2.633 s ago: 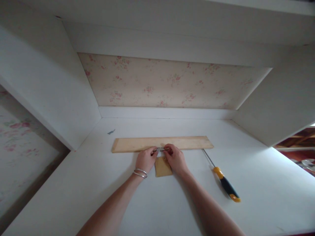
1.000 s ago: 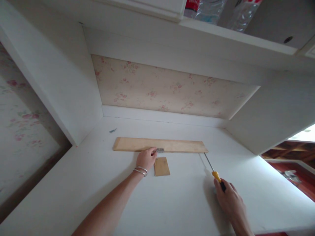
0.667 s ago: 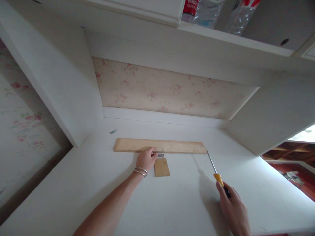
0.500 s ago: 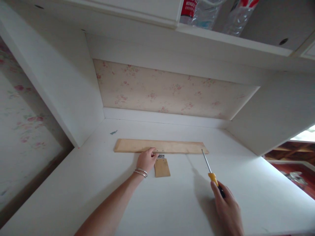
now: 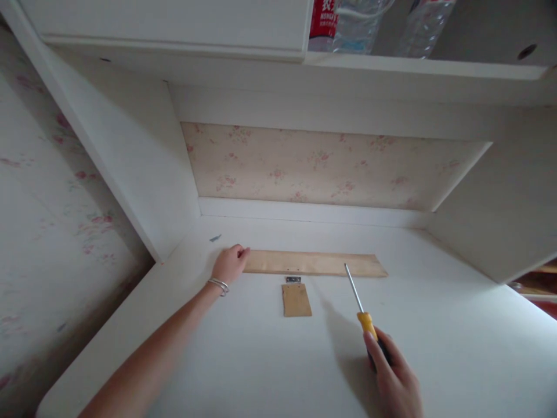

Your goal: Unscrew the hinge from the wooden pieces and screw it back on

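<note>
A long pale wooden strip lies across the white desk. My left hand, with a bangle on the wrist, rests over the strip's left end, fingers curled on it. Just below the strip's middle lies a small metal hinge, and under that a small brown wooden piece. My right hand grips a yellow-and-black screwdriver by the handle; its shaft is raised off the desk and its tip points up toward the strip's right half.
White side panels close in the desk on the left and right, with flowered wallpaper behind. A shelf above carries plastic bottles. A small grey scrap lies at the back left of the desk.
My left hand slid from the hinge at the strip's middle to the strip's left end. My right hand left the hinge, took the screwdriver off the desk and lifted it. The view shifted.
</note>
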The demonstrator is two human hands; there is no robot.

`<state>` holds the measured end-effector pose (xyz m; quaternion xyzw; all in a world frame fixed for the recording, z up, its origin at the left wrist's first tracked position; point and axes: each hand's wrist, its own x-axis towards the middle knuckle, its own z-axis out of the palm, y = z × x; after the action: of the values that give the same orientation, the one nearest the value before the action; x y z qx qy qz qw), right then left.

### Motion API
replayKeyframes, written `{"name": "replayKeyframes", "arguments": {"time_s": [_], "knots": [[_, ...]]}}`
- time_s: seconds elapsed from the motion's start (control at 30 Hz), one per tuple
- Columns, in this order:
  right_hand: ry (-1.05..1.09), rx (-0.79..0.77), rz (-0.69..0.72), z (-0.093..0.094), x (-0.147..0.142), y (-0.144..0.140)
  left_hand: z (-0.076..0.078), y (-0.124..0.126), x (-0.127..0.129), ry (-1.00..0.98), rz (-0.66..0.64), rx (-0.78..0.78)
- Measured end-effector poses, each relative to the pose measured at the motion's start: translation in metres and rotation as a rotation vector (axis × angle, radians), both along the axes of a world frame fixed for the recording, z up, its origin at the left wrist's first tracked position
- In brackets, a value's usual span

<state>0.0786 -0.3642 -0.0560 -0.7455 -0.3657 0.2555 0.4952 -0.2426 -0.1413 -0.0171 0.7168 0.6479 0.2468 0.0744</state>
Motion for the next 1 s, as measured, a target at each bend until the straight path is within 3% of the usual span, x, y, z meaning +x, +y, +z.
{"name": "replayKeyframes", "arguments": {"time_s": [0.2, 0.37, 0.77, 1.0], "knots": [[0.079, 0.016, -0.038, -0.002, 0.004, -0.001, 0.004, 0.055, -0.088, 0.296, 0.226, -0.203], [0.093, 0.044, -0.081, 0.001, 0.004, 0.000, -0.009, 0.085, -0.129, 0.393, 0.206, -0.267], [0.081, 0.044, -0.025, 0.002, 0.004, 0.001, -0.014, 0.101, -0.121, 0.456, 0.072, -0.276], [0.122, 0.032, -0.029, 0.000, 0.006, 0.000, -0.012, 0.101, -0.115, 0.441, 0.096, -0.274]]}}
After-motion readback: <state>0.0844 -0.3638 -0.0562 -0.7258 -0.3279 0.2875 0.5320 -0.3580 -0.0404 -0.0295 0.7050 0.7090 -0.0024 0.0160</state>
